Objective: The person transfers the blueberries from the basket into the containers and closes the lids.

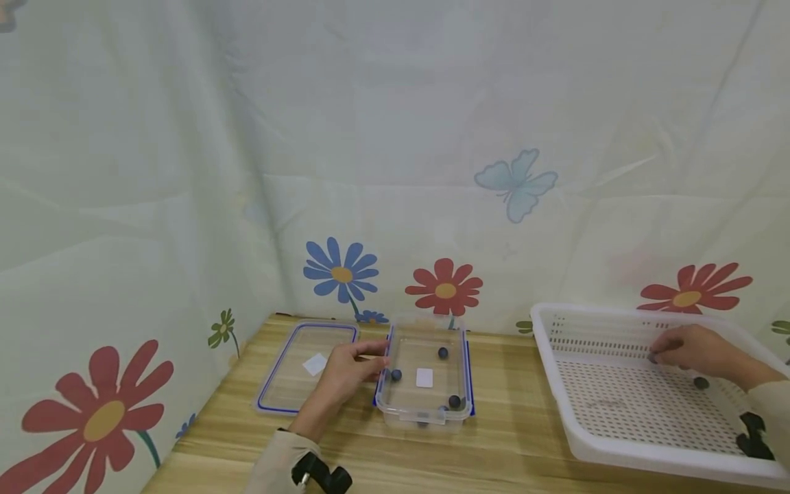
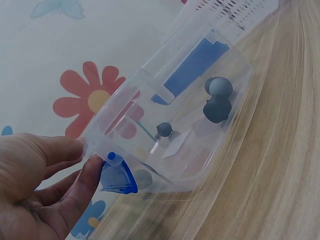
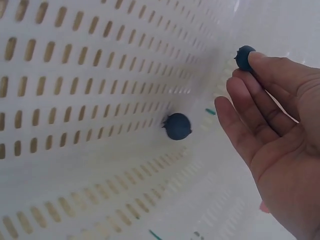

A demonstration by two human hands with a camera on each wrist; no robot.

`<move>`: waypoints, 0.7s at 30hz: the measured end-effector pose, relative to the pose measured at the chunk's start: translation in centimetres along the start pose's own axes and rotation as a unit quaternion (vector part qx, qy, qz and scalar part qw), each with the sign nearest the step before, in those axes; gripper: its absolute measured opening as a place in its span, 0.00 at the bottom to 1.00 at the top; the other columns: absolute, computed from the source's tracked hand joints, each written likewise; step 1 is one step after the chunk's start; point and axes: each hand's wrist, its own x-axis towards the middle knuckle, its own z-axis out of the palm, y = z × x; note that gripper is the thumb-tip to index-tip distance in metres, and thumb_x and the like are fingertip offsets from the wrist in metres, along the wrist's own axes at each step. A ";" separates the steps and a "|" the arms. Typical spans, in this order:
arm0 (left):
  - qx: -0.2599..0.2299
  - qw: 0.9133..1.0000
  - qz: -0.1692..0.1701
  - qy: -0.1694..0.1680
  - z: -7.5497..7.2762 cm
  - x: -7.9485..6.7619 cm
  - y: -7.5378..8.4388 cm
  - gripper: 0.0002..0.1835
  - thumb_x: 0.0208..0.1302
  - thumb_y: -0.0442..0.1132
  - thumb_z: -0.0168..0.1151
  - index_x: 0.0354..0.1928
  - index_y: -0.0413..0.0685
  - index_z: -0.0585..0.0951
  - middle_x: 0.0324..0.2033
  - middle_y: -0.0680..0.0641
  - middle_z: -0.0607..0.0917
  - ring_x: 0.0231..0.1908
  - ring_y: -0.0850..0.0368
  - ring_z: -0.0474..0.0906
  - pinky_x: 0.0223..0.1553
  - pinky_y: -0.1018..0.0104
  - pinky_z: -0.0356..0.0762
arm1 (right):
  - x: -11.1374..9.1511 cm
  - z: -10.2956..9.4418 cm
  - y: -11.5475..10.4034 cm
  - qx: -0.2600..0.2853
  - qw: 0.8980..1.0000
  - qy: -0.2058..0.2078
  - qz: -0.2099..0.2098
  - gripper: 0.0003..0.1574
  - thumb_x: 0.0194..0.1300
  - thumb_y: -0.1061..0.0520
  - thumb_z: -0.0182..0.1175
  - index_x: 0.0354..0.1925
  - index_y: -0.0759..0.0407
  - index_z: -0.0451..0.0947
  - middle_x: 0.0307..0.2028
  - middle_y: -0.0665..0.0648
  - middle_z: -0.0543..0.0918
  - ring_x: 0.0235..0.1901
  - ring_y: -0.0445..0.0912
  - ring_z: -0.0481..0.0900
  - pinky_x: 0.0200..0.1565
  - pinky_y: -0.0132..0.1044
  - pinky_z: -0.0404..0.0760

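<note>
Between thumb and index finger my right hand (image 3: 280, 115) pinches a blueberry (image 3: 244, 58), over the white perforated basket (image 1: 558, 384). A second blueberry (image 3: 178, 126) lies in that basket near the hand. My left hand (image 1: 347, 374) grips the left rim of a clear plastic container (image 2: 150, 85), its thumb and fingers at the rim beside a blue side latch (image 2: 118, 175). Several blueberries sit inside the container, among them one blueberry (image 1: 443, 353) toward the back and another blueberry (image 1: 454, 401) at the front right. A white square label (image 1: 424, 377) shows on the container's bottom.
Left of the container, a clear lid (image 1: 280, 363) with a blue seal lies flat on the wooden table (image 1: 345, 449), partly behind my left hand. Behind the table hangs a flowered curtain (image 1: 395, 137). The basket stands at the table's right side.
</note>
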 end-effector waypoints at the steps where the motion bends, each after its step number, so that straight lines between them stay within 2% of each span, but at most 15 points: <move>1: 0.002 1.000 0.001 0.001 0.0 0.0 0.0 0.18 0.68 0.29 0.72 0.58 0.32 0.86 0.51 0.35 0.88 0.42 0.47 0.88 0.41 0.53 0.91 | 0.0 -0.1 -0.1 0.000 1.000 0.004 -0.006 0.08 0.65 0.65 0.71 0.42 0.68 0.88 0.38 0.61 0.88 0.35 0.52 0.81 0.39 0.48 0.87; 6: 0.007 1.000 0.003 0.006 0.1 0.0 -0.1 0.18 0.68 0.29 0.72 0.58 0.31 0.86 0.51 0.34 0.88 0.41 0.49 0.88 0.41 0.52 0.91 | 0.1 -0.3 -1.1 -0.006 0.999 0.019 -0.027 0.07 0.66 0.64 0.71 0.42 0.67 0.88 0.36 0.56 0.87 0.35 0.51 0.81 0.35 0.40 0.84; 11: 0.003 1.000 0.001 0.004 0.1 -0.1 0.0 0.17 0.68 0.29 0.72 0.58 0.32 0.87 0.51 0.34 0.88 0.42 0.47 0.88 0.42 0.52 0.91 | 0.0 -0.4 -2.3 -0.008 0.998 0.043 -0.049 0.11 0.66 0.62 0.73 0.45 0.67 0.88 0.38 0.55 0.88 0.36 0.51 0.81 0.34 0.33 0.83; 21: 0.003 1.000 0.003 0.005 0.1 -0.1 -0.1 0.17 0.68 0.29 0.72 0.57 0.32 0.86 0.51 0.34 0.88 0.41 0.49 0.88 0.41 0.54 0.91 | 0.2 -1.4 -5.5 0.030 0.996 0.063 -0.058 0.15 0.72 0.56 0.70 0.51 0.65 0.88 0.42 0.57 0.90 0.41 0.49 0.84 0.37 0.34 0.84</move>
